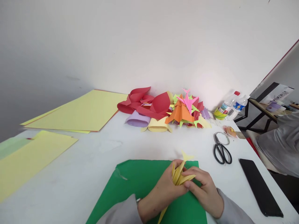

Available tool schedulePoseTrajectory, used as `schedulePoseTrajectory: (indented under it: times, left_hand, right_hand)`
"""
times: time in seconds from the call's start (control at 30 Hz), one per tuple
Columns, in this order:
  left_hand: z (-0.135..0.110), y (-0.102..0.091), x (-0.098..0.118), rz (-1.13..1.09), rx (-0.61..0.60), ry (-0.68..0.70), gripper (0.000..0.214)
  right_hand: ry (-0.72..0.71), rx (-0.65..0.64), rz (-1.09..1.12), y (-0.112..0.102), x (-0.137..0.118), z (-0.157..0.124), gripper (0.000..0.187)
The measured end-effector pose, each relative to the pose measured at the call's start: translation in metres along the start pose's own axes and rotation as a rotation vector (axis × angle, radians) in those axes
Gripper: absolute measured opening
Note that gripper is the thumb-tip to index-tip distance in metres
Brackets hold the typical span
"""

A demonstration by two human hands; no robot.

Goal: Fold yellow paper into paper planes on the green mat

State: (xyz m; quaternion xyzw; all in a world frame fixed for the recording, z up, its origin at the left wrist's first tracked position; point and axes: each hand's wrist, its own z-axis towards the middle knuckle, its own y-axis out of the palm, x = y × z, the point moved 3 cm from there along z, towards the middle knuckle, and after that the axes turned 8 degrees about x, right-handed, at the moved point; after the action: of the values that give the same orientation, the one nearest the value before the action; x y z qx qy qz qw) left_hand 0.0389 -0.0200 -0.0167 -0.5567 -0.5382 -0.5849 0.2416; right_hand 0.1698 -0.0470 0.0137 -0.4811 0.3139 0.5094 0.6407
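Yellow model [177, 174] held above green sheet [137, 177]. Left hand [165, 183] grasps its middle; right hand [204, 188] pinches a right-side flap. Long axis apparently runs far-right to near-left; the palm hides part.

The folded yellow paper [177, 175] sits in the lower frame, right of centre, layered into several narrow, pointed flaps, with one pointing right. A paler forked tip [187, 156] rises at its upper end; a slim yellow point [163, 214] shows by the bottom edge, its join hidden.
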Motion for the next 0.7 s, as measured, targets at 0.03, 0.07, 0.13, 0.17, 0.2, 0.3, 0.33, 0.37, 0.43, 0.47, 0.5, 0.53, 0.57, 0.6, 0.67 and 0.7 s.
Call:
schedulePoseTrajectory:
  times: [0.03,0.07,0.13,0.17,0.2,0.3,0.33,0.37,0.43,0.47,0.5,0.53,0.57,0.6,0.67,0.7]
  left_hand:
    - [0.002,0.0,-0.002,-0.015,0.008,0.001,0.052]
    - [0.003,-0.001,-0.003,-0.03,0.024,0.002,0.053]
    - [0.003,-0.002,-0.005,-0.058,0.044,0.004,0.056]
    - [0.002,-0.003,-0.005,-0.072,0.051,0.011,0.057]
    - [0.001,-0.004,-0.005,-0.084,0.052,0.019,0.058]
    - [-0.004,-0.007,-0.006,-0.104,0.025,0.035,0.064]
    - [-0.004,-0.008,-0.007,-0.113,0.004,0.032,0.069]
    - [-0.004,-0.01,-0.009,-0.13,-0.027,0.022,0.076]
    - [-0.001,-0.012,-0.011,-0.186,-0.085,0.002,0.091]
    - [0.0,-0.013,-0.012,-0.203,-0.107,-0.021,0.1]
    - [0.0,-0.013,-0.012,-0.207,-0.124,-0.043,0.107]
    - [0.0,-0.013,-0.011,-0.208,-0.134,-0.061,0.109]
    - [-0.001,-0.013,-0.009,-0.229,-0.096,-0.064,0.102]
    - [-0.003,-0.013,-0.007,-0.249,-0.057,-0.076,0.093]
    - [-0.008,-0.011,-0.002,-0.259,-0.017,-0.12,0.087]
    - [-0.011,-0.01,0.001,-0.237,-0.007,-0.123,0.088]
  right_hand:
    - [-0.001,0.007,0.004,0.0,0.0,0.0,0.02]
    - [0.002,0.018,0.012,0.0,-0.001,-0.001,0.02]
    - [0.015,0.038,0.028,-0.001,-0.001,-0.001,0.019]
    - [0.025,0.049,0.034,-0.001,-0.001,-0.001,0.019]
    - [0.04,0.059,0.042,-0.002,-0.001,-0.002,0.018]
    - [0.167,0.085,0.081,-0.003,0.002,-0.002,0.021]
    - [0.232,0.086,0.101,-0.003,0.004,-0.002,0.024]
    - [0.294,0.081,0.129,-0.003,0.006,-0.001,0.027]
    - [0.37,0.059,0.217,-0.003,0.009,0.001,0.035]
    - [0.375,0.047,0.278,-0.002,0.009,0.002,0.039]
    - [0.367,0.037,0.342,-0.001,0.009,0.003,0.043]
    - [0.355,0.029,0.403,-0.001,0.009,0.004,0.047]
    - [0.345,0.023,0.451,0.0,0.009,0.005,0.05]
    - [0.343,0.018,0.484,0.001,0.009,0.005,0.052]
    - [0.355,0.019,0.504,0.002,0.011,0.005,0.055]
    - [0.366,0.025,0.501,0.003,0.012,0.004,0.056]
